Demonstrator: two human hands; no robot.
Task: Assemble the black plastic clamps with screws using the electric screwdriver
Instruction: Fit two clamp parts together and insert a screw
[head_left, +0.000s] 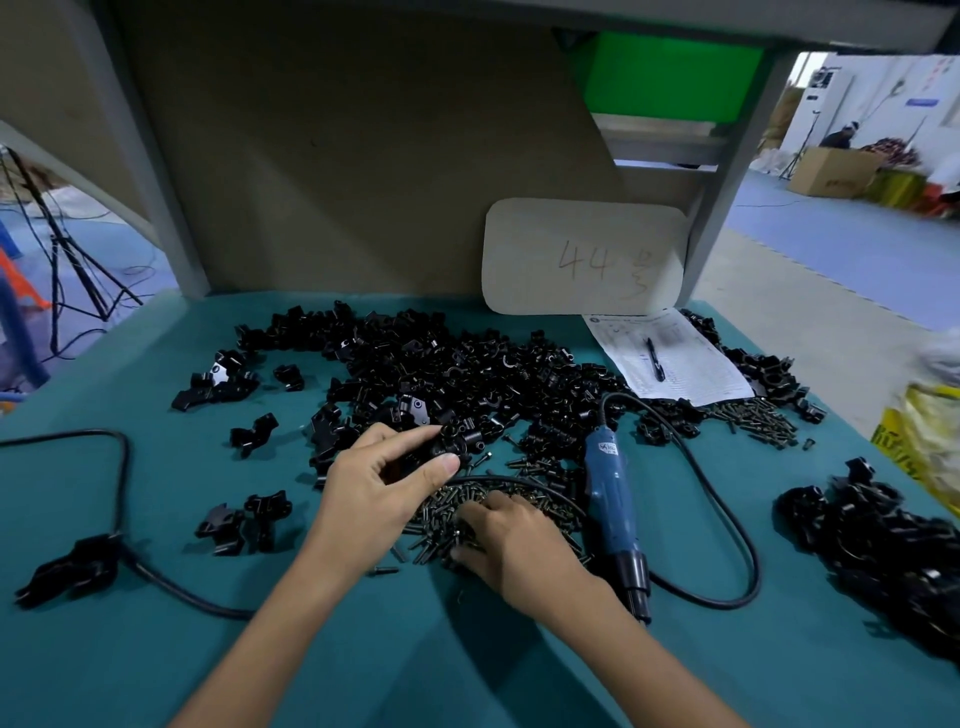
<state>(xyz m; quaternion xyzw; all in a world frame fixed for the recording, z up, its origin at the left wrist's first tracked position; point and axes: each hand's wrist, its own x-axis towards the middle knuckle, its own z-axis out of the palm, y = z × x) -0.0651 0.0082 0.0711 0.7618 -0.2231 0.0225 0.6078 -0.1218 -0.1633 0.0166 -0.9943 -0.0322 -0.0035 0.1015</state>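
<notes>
Left hand (379, 483) pinches black clamp (460, 441); right hand (511, 540) fingers buried in screw pile (441, 514), grip unclear; electric screwdriver (610, 499) lies beside.

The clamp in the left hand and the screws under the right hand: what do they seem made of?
Clamp: probably moulded plastic, black and semi-glossy, with soft highlights on its edges. Screws: probably metal, dark with a dull brassy sheen; too small to be sure.
</notes>
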